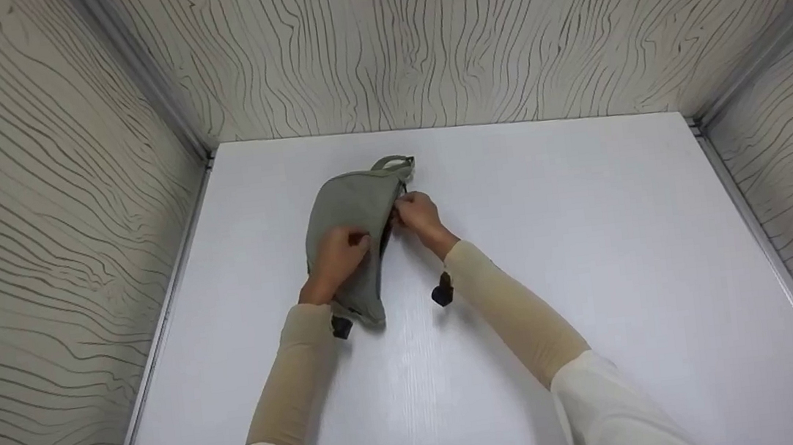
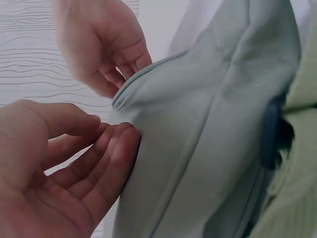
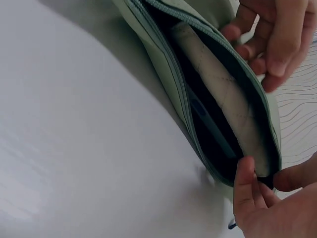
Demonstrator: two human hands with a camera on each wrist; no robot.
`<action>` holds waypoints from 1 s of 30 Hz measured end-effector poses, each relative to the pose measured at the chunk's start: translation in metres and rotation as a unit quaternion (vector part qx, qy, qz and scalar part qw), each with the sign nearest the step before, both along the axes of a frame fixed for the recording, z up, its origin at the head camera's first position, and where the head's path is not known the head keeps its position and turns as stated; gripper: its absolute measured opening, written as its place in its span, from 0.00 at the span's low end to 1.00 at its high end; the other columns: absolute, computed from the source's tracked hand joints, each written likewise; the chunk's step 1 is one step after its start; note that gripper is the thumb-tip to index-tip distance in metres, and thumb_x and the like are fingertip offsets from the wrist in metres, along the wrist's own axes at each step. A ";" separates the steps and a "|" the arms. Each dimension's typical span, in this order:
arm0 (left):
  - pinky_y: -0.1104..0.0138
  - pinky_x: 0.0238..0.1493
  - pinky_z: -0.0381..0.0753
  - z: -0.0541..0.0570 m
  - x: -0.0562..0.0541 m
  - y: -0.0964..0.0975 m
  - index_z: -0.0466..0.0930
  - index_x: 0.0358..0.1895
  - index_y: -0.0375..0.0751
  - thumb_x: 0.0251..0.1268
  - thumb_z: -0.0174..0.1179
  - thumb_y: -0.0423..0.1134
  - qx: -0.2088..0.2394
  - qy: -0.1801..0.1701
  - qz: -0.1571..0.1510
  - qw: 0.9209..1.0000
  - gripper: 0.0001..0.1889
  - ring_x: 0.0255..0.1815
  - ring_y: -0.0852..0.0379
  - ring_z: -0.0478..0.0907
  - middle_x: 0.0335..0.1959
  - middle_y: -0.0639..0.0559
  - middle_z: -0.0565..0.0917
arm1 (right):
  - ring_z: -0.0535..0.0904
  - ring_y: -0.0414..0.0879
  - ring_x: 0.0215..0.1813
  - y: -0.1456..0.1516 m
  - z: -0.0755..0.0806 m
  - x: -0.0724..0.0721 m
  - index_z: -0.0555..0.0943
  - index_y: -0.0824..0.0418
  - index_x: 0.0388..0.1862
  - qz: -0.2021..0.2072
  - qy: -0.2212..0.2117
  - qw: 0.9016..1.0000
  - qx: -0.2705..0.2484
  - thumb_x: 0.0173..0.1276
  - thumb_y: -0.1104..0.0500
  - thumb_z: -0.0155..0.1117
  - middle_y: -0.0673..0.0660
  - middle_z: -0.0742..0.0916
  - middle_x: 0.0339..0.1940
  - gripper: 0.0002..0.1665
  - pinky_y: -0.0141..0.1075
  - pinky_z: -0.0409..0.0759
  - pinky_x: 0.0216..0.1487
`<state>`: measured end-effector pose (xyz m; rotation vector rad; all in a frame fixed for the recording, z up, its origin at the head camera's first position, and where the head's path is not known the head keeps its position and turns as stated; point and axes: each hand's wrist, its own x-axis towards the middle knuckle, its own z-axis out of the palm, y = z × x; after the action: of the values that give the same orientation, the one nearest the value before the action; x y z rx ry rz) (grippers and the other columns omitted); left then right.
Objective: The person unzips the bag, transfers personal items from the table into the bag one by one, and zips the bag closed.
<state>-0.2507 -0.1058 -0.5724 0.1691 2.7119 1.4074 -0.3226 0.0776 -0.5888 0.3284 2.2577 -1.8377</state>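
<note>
A grey-green waist bag [image 1: 346, 202] stands on the white table, its zipped mouth open toward the right. In the right wrist view, a cream quilted item [image 3: 228, 96] and a slim blue object [image 3: 213, 126] lie inside; what they are is unclear. My right hand [image 1: 418, 214] pinches the bag's rim at the far end of the opening, thumb outside and fingers inside. With loosely bent fingers, my left hand [image 1: 341, 258] touches the bag's outer side near the rim. The left wrist view shows no fabric between that thumb and fingers [image 2: 111, 153].
Wood-patterned panels [image 1: 378, 47] enclose the white table [image 1: 589, 232] at the back and both sides. A strap loop [image 1: 390, 162] sticks up at the bag's far end. Dark wrist devices [image 1: 442, 291] hang by both forearms.
</note>
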 end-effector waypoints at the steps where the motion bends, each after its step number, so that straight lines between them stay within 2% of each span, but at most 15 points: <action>1: 0.52 0.54 0.84 0.000 0.001 -0.002 0.88 0.55 0.32 0.77 0.60 0.36 0.001 -0.001 0.006 1.000 0.14 0.50 0.47 0.85 0.50 0.40 0.89 | 0.80 0.44 0.34 0.001 0.000 -0.001 0.79 0.68 0.47 -0.003 0.005 1.000 0.007 0.77 0.62 0.51 0.58 0.84 0.37 0.12 0.38 0.81 0.42; 4: 0.51 0.53 0.84 0.001 0.007 -0.008 0.88 0.55 0.33 0.78 0.60 0.37 0.001 -0.005 0.022 1.000 0.14 0.50 0.47 0.85 0.50 0.41 0.89 | 0.81 0.43 0.37 0.005 0.001 -0.006 0.79 0.70 0.57 -0.004 0.030 0.998 0.047 0.79 0.60 0.52 0.61 0.85 0.44 0.17 0.33 0.80 0.40; 7: 0.54 0.49 0.84 0.001 0.012 -0.015 0.89 0.54 0.35 0.79 0.60 0.39 -0.006 0.002 0.036 0.999 0.13 0.46 0.49 0.84 0.47 0.43 0.90 | 0.84 0.47 0.43 0.010 0.002 -0.012 0.79 0.70 0.59 0.004 0.072 0.993 0.097 0.80 0.60 0.53 0.64 0.87 0.49 0.17 0.37 0.82 0.45; 12: 0.55 0.47 0.84 0.001 0.016 -0.027 0.90 0.53 0.35 0.78 0.61 0.38 -0.022 0.034 0.052 0.998 0.12 0.44 0.49 0.85 0.46 0.42 0.91 | 0.84 0.57 0.57 0.015 0.009 -0.022 0.80 0.71 0.57 0.032 0.152 0.973 0.173 0.80 0.62 0.58 0.68 0.87 0.55 0.15 0.47 0.82 0.60; 16: 0.53 0.48 0.85 0.002 0.018 -0.037 0.90 0.51 0.34 0.77 0.62 0.36 -0.026 0.051 0.071 0.996 0.11 0.46 0.47 0.85 0.47 0.41 0.90 | 0.82 0.60 0.60 0.017 0.013 -0.027 0.79 0.72 0.58 0.071 0.197 0.956 0.203 0.80 0.64 0.58 0.69 0.85 0.56 0.15 0.50 0.80 0.64; 20: 0.54 0.48 0.84 0.002 0.021 -0.046 0.89 0.51 0.34 0.76 0.62 0.35 -0.031 0.060 0.095 0.993 0.11 0.46 0.47 0.85 0.46 0.41 0.89 | 0.80 0.59 0.64 0.018 0.015 -0.032 0.78 0.71 0.63 0.112 0.211 0.940 0.241 0.83 0.62 0.56 0.68 0.83 0.59 0.17 0.50 0.77 0.68; 25: 0.59 0.42 0.80 -0.001 0.024 -0.055 0.88 0.51 0.32 0.76 0.60 0.33 -0.037 0.069 0.125 0.989 0.10 0.42 0.48 0.81 0.43 0.41 0.87 | 0.77 0.58 0.72 0.019 0.016 -0.039 0.75 0.67 0.69 0.161 0.206 0.923 0.283 0.85 0.60 0.53 0.65 0.82 0.66 0.20 0.50 0.74 0.73; 30: 0.61 0.39 0.78 -0.007 0.028 -0.062 0.82 0.56 0.31 0.74 0.59 0.34 -0.039 0.040 0.149 0.987 0.14 0.42 0.49 0.79 0.44 0.41 0.82 | 0.73 0.57 0.77 0.020 0.015 -0.044 0.70 0.66 0.76 0.213 0.206 0.903 0.310 0.86 0.61 0.51 0.64 0.78 0.72 0.24 0.50 0.69 0.79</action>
<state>-0.2223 -0.1682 -0.5794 -0.1993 2.9503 1.3836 -0.3669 0.0979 -0.5742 -0.4850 2.8597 -1.0021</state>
